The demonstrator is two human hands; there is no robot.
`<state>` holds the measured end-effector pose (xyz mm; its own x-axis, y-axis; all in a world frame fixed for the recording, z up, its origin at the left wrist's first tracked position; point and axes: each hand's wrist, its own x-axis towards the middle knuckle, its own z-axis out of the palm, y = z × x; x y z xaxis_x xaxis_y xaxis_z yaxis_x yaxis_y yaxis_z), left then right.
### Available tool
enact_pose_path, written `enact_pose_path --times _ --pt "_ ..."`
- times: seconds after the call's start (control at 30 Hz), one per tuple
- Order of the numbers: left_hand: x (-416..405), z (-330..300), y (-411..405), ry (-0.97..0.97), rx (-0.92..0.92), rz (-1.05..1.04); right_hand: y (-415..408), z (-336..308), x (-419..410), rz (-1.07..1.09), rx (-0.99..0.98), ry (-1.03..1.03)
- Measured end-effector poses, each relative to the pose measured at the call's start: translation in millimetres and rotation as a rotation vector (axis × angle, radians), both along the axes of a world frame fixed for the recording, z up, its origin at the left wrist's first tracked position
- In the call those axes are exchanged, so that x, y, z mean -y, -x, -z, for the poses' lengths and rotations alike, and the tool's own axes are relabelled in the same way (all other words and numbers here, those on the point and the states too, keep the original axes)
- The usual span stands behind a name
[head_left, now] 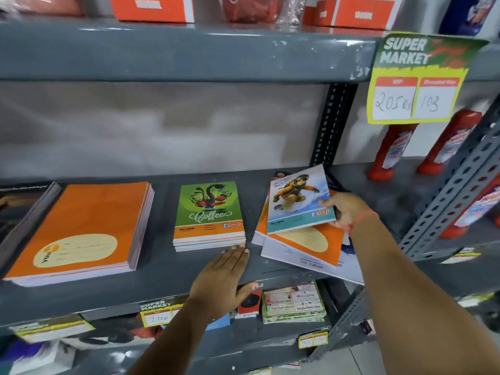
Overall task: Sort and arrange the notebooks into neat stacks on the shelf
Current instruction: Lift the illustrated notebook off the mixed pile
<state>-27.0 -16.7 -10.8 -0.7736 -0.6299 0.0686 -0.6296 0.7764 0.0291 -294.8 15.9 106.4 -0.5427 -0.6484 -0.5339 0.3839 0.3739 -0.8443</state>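
Note:
On the grey shelf (pixel 167 277) lie three groups of notebooks. A tall stack of large orange notebooks (pixel 81 228) sits at the left. A smaller neat stack topped by a green "Coffee" notebook (pixel 209 209) is in the middle. At the right is a loose, skewed pile with an orange notebook (pixel 308 244) showing on white ones. My right hand (pixel 347 211) grips the lower right corner of a snowboarder-cover notebook (pixel 299 200), tilted above that pile. My left hand (pixel 224 280) lies flat on the shelf, fingertips touching the front edge of the Coffee stack.
A dark notebook stack (pixel 19 209) lies at the far left. Red bottles (pixel 392 150) stand on the neighbouring shelf at right, behind a perforated grey upright (pixel 454 190). A yellow price tag (pixel 416 85) hangs from the upper shelf. Orange boxes sit above; more stationery below.

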Motion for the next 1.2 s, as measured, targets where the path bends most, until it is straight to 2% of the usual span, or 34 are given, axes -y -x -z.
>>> enact_pose_path --times 0.1,0.23,0.33,0.37,0.47,0.6,0.7,0.77,0.87,0.97,1.03,1.1,1.2 --pt "5.0 5.5 -12.7 -0.106 -0.023 -0.085 -22.2 -6.8 15.6 -0.021 0.074 0.088" --pt "12.3 1.5 -41.4 -0.076 -0.136 -0.209 -82.1 2.0 45.8 -0.224 -0.008 0.062" --pt "13.4 -6.3 -59.9 0.026 -0.144 -0.277 -120.7 21.2 66.8 -0.222 0.004 0.064" --pt "12.6 -6.4 -65.1 0.041 -0.133 -0.291 -130.1 28.1 71.0 -0.245 -0.066 0.027" --pt "10.4 1.0 -78.1 0.057 -0.113 -0.291 -139.0 46.2 72.1 -0.345 -0.583 -0.194" --pt "9.9 5.5 -77.0 0.143 -0.206 -0.283 -138.2 54.8 69.7 -0.350 -0.954 -0.273" --pt "8.6 -2.5 -59.9 0.224 -0.348 -0.234 -131.7 57.1 66.7 -0.373 -1.008 -0.249" --pt "7.8 -16.7 -36.1 0.268 -0.402 -0.151 -120.8 58.5 55.9 -0.293 -1.028 -0.247" --pt "12.4 -47.3 17.4 0.199 -0.362 -0.070 -90.7 59.1 27.5 -0.154 -1.183 -0.521" --pt "22.3 -69.4 75.0 0.075 -0.168 -0.092 -58.6 60.4 -2.8 -0.113 -1.103 -0.702" --pt "32.7 -68.8 104.7 0.111 0.010 -0.101 -43.8 64.1 -16.4 -0.071 -0.993 -0.677" --pt "39.5 -67.2 123.8 0.062 0.148 -0.108 -35.4 65.6 -24.5 -0.054 -0.921 -0.636" --pt "45.0 -61.3 137.8 -0.051 0.153 -0.163 -26.6 65.2 -26.4 -0.041 -0.868 -0.618"
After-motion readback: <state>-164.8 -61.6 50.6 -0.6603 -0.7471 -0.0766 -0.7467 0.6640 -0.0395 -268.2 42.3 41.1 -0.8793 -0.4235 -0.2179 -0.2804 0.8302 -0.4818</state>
